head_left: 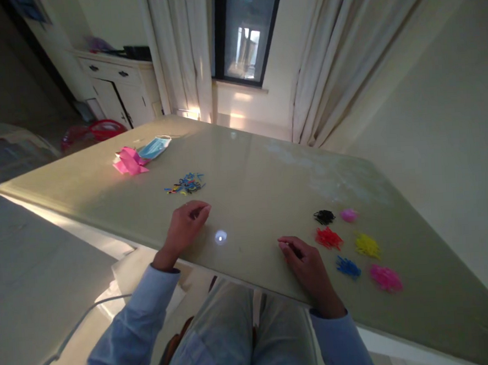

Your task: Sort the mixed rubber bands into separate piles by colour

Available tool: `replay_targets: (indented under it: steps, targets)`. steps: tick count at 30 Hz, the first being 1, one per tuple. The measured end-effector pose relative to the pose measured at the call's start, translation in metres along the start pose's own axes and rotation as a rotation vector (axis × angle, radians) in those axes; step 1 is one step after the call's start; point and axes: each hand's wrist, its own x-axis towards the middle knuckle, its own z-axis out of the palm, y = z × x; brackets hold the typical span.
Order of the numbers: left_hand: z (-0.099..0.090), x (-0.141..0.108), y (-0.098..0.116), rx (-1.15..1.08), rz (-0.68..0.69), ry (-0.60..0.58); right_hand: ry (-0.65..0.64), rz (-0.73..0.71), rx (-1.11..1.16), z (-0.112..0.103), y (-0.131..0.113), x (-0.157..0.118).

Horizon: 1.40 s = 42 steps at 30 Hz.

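Note:
My left hand rests near the table's front edge with its fingers curled closed; what it holds, if anything, is hidden. Just beyond it lies a mixed pile of small blue, black, yellow and red pieces. To the right, my right hand is also on the table, thumb and fingers pinched, contents too small to tell. Beside it are sorted piles: black, red, blue, yellow, a small pink one and a larger pink one.
On the greenish table, a crumpled pink paper and a blue face mask lie at the far left. A white cabinet stands behind. Curtains hang beside a window, and a wall runs along the right.

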Motion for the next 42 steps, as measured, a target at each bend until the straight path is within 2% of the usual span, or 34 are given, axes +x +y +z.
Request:
replay_targets:
  steps: [3, 5, 11, 15, 20, 22, 27, 32, 39, 42]
  targets:
    - [-0.024, 0.011, -0.018, 0.18, 0.043, 0.13, 0.005, -0.001, -0.008, 0.0, 0.0, 0.0]
    - [-0.034, 0.015, -0.025, 0.249, 0.048, 0.176, 0.005, 0.005, -0.009, 0.0, 0.0, 0.0]
    - [-0.041, 0.012, -0.036, 0.295, 0.038, 0.239, 0.023, 0.011, -0.034, 0.0, 0.001, 0.001]
    - [-0.041, 0.012, -0.041, 0.363, 0.003, 0.212, 0.024, 0.006, -0.055, 0.0, 0.001, 0.002]
    - [-0.045, 0.015, -0.045, 0.45, -0.072, 0.035, 0.021, 0.001, -0.053, -0.001, -0.002, 0.002]
    - [-0.046, 0.015, -0.047, 0.47, -0.1, -0.003, 0.022, -0.007, -0.053, -0.001, -0.002, 0.002]
    - [-0.051, 0.018, -0.051, 0.527, -0.162, 0.004, 0.018, -0.019, -0.057, 0.0, 0.001, 0.002]
    - [-0.055, 0.032, -0.055, 0.61, -0.219, 0.061, 0.022, -0.045, -0.063, 0.001, 0.001, 0.002]
    - [-0.052, 0.049, -0.053, 0.709, -0.328, -0.018, 0.02, -0.057, -0.052, 0.001, 0.0, 0.001]
    - [-0.053, 0.051, -0.051, 0.74, -0.328, -0.051, 0.009, -0.061, -0.047, 0.001, 0.002, 0.001]
